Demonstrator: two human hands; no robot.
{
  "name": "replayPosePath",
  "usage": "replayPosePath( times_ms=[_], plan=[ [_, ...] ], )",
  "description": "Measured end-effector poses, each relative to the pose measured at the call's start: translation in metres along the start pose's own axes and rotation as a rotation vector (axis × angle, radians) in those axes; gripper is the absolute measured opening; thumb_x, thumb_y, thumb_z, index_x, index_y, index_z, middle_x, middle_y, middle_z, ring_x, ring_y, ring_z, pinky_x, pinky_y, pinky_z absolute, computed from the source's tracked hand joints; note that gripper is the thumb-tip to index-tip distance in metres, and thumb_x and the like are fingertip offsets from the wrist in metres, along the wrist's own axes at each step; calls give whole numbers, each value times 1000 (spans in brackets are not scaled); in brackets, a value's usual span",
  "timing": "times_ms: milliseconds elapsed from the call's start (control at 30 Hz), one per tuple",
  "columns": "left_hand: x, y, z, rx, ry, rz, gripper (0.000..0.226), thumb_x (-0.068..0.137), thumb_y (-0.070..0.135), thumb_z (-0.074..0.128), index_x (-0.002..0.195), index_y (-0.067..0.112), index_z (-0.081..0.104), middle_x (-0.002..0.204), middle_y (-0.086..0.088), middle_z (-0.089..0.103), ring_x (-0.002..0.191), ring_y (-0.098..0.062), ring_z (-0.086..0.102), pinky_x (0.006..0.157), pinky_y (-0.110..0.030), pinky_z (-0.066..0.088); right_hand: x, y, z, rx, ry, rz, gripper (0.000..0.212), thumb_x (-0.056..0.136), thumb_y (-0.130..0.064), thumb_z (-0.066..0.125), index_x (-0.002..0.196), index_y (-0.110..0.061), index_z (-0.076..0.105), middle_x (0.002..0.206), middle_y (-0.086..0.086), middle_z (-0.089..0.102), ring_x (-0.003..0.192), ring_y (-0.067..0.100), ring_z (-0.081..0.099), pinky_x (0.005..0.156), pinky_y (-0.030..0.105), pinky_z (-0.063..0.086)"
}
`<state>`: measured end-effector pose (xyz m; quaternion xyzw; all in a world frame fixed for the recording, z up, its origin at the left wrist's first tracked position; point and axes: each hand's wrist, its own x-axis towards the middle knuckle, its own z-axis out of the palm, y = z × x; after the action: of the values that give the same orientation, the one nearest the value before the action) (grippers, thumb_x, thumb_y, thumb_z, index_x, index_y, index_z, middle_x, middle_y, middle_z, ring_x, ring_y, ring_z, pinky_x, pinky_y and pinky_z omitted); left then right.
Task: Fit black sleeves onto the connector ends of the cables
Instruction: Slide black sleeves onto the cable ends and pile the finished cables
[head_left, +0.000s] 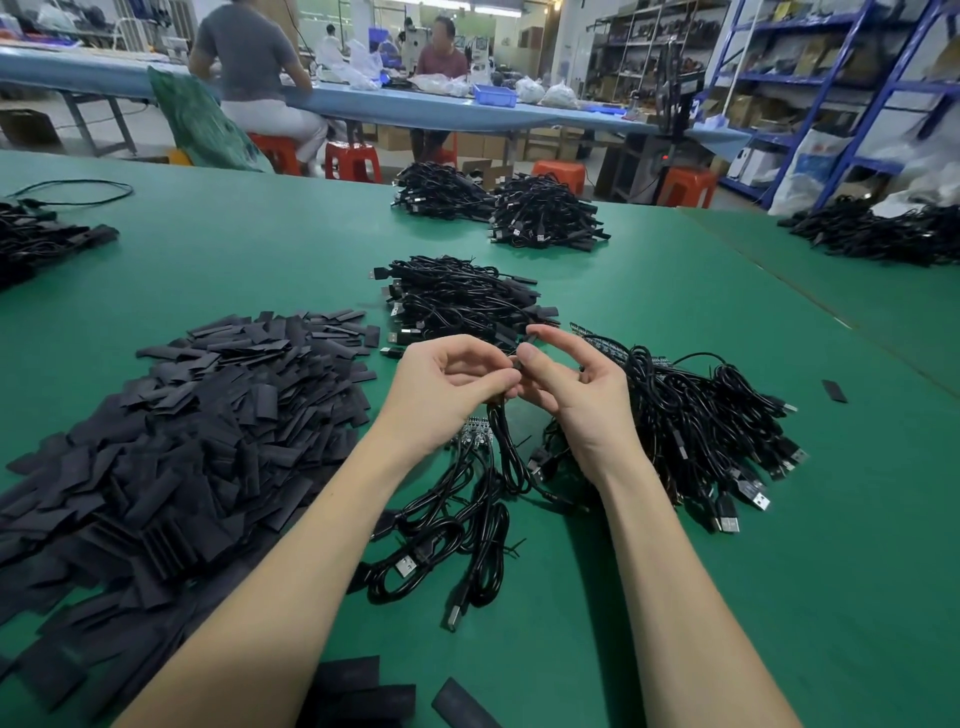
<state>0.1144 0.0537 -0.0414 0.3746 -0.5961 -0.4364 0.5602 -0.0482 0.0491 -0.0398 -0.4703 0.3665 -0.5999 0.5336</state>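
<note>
Fingers (498, 382) pinch cable (506, 452) (sleeve pile (171, 447) left).

Black flat sleeves (176, 441): large loose heap, left side of green bench (675, 597), pieces overlapping at all angles. A few strays at near edge (363, 691) and one alone far right (834, 391).

Cable in hand (511, 452): thin, black, coiled in loops, hanging from where both hands meet; upper end hidden among fingers (488, 384).

Loose cables (441, 551) directly below, USB plugs showing, small circuit-board ends (475, 431) near left wrist.

Large bundle (717, 431) just right of hands, USB plugs fanned toward lower right.

Further pile (457, 301) beyond hands; two more (498, 205) near bench's far edge.
</note>
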Motion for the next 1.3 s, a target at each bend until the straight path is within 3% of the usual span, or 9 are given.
replayPosePath(
  times_ms=[233, 400, 533, 633, 733, 900, 1067, 1200, 1300],
  plan=[
    [1, -3, 4, 42, 52, -29, 11, 82, 4, 81, 90, 10, 74, 84, -6, 78, 78, -18, 76, 74, -20, 57, 2, 3, 5, 15, 71, 5, 31, 85, -6, 80, 116, -9, 73, 86, 15, 78, 75, 19, 75, 71, 25, 60],
    [4, -2, 6, 297, -54, -234, 38, 75, 33, 87, 103, 27, 62, 105, 5, 69, 92, -11, 72, 78, -21, 55, 8, -2, 4, 74, 308, -94, 26, 85, -6, 80, 110, -12, 73, 78, 9, 78, 70, 15, 72, 69, 25, 58],
    [1, -1, 15, 290, -9, -190, 23, 82, 15, 82, 95, 21, 64, 96, 1, 69, 88, -14, 69, 74, -13, 51, 11, -5, -2, 38, 348, -112, 28, 91, -14, 76, 118, -13, 68, 77, 3, 77, 70, 13, 72, 67, 27, 58],
    [8, 12, 11, 344, 48, -58, 19, 86, 7, 76, 96, 18, 64, 95, 4, 67, 89, -9, 66, 79, -12, 52, 13, -3, -8, -144, 370, -100, 31, 95, -34, 71, 124, -27, 62, 83, -6, 78, 82, 16, 75, 81, 35, 61],
    [28, 26, -4, 545, 147, 127, 18, 86, 5, 73, 100, 14, 65, 93, 4, 67, 84, -7, 64, 76, -12, 52, 14, 0, -11, -386, 393, -121, 19, 98, -46, 60, 112, -34, 63, 85, -11, 77, 86, 16, 73, 93, 47, 57],
    [76, 21, -19, 1054, -22, 258, 19, 87, 2, 66, 103, 10, 59, 97, -7, 63, 89, -23, 57, 86, -37, 49, 12, 8, -9, -902, 268, -126, 11, 91, -37, 65, 93, -29, 73, 88, -15, 72, 77, 0, 66, 87, 34, 56],
    [91, -6, -25, 1409, -248, 204, 9, 92, 2, 55, 99, 7, 56, 102, -11, 60, 99, -32, 55, 83, -43, 47, 10, 8, -7, -961, 241, -93, 15, 91, -34, 66, 101, -27, 73, 97, -11, 74, 80, 10, 67, 87, 33, 55],
    [93, -5, -24, 1450, -235, 166, 8, 93, 11, 59, 101, 13, 61, 109, -6, 62, 108, -30, 53, 88, -40, 44, 9, 5, -8, -962, 220, -85, 15, 91, -31, 66, 103, -26, 73, 98, -11, 73, 82, 9, 67, 88, 31, 54],
    [78, 5, -21, 1313, -125, 173, 16, 92, 23, 66, 106, 16, 64, 112, -3, 61, 110, -25, 52, 94, -40, 44, 9, 0, -8, -1006, 175, -61, 13, 90, -30, 66, 101, -26, 74, 96, -12, 73, 87, 11, 68, 90, 31, 54]
  ],
)
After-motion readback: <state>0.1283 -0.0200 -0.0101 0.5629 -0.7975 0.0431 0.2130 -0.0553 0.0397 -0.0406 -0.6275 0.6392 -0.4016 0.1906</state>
